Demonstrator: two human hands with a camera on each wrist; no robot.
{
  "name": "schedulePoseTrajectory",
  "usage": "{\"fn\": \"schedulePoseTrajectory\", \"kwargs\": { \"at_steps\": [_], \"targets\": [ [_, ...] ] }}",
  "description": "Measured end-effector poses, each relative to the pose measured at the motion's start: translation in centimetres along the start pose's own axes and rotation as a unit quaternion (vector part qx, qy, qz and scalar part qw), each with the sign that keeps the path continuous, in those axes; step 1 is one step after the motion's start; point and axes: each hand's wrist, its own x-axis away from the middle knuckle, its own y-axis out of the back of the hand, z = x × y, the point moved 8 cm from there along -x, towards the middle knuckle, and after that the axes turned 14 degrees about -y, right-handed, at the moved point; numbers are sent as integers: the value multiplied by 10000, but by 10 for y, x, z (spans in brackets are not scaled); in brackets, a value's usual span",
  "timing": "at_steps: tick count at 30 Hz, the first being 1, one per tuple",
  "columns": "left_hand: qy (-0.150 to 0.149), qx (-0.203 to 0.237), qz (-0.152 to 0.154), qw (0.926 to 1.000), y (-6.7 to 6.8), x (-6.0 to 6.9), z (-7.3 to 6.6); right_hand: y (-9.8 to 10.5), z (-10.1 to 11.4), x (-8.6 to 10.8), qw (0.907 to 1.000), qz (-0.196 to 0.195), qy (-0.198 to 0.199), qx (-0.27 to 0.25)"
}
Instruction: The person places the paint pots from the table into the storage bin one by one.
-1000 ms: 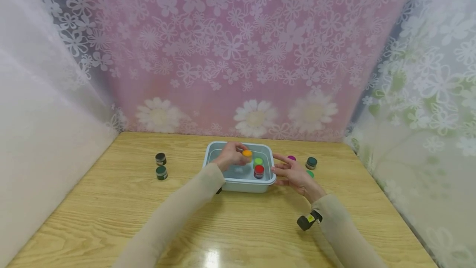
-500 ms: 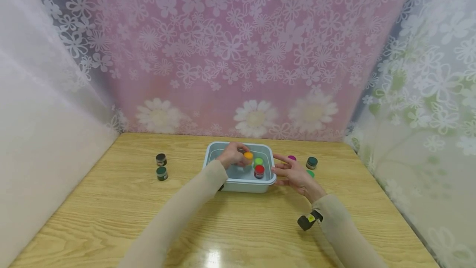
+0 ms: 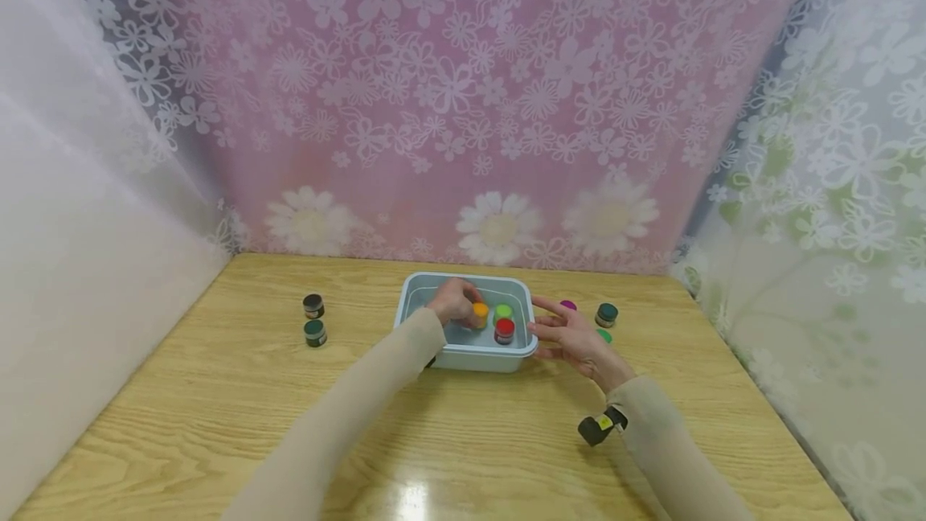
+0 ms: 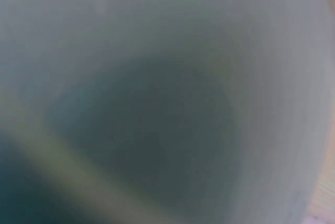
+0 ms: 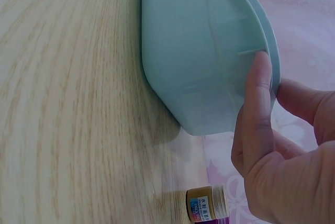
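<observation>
In the head view, a light blue-grey plastic bin (image 3: 477,360) sits on the table. The left hand (image 3: 456,302) reaches inside it, fingers curled round an orange-lidded jar (image 3: 480,312) low in the bin. Just right of that jar are a light green-lidded jar (image 3: 502,313) and a red-lidded jar (image 3: 504,331). The right hand (image 3: 576,344) touches the bin's right end with spread fingers; the right wrist view has its fingertips (image 5: 260,67) against the outer wall and rim. A blurred grey-green surface fills the left wrist view.
Two dark-lidded jars (image 3: 313,306) (image 3: 314,334) stand at the table's left. Beyond the right hand are a purple lid (image 3: 567,305), a dark teal-lidded jar (image 3: 606,314) and a green lid (image 3: 604,335). A gold jar (image 5: 201,204) shows in the right wrist view. Patterned curtains surround the table.
The left hand has lowered the orange-lidded jar to the inside of the bin, beside the green-lidded one. The right hand stays at the bin's right end.
</observation>
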Motion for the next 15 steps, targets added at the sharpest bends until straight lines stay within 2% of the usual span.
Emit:
{"fn": "schedulePoseTrajectory", "kwargs": {
  "at_steps": [5, 10, 15],
  "targets": [
    [38, -349, 63, 9994, 1, -1, 1, 0, 1, 0, 10000, -15, -10, -11],
    [141, -443, 108, 9989, 1, 2, 3, -1, 0, 0, 10000, -25, -41, 23],
    [86, -247, 77, 9996, -1, 3, 2, 0, 0, -1, 9999, -85, -56, -6]
  ]
}}
